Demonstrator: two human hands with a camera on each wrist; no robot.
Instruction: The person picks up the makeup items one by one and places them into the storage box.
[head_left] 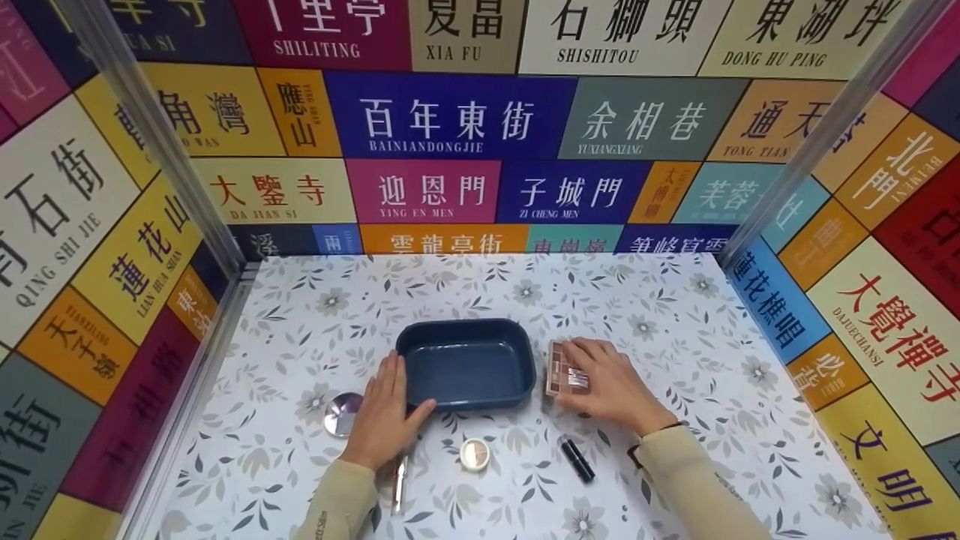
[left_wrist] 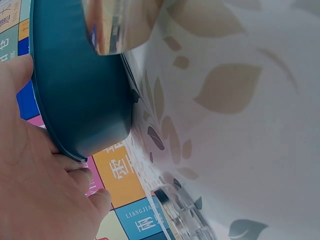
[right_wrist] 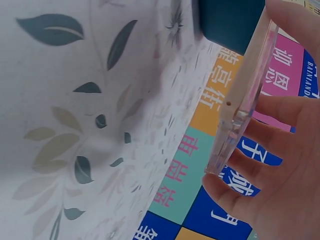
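Observation:
A dark blue rectangular basin stands on the table, its floor bare in the head view. My left hand lies against its left front corner. Its fingers stretch along the left wall and the thumb touches the front. In the left wrist view, that thumb meets the rim of the basin. My right hand holds an eyeshadow palette by its edges, just right of the basin. The right wrist view shows the palette edge-on, raised off the table, with thumb and fingers on opposite edges.
A round shiny compact lies beside my left hand. Nearer me are a slim metallic tube, a small round pot and a black lipstick-like tube. Sign-covered walls enclose the flower-patterned table.

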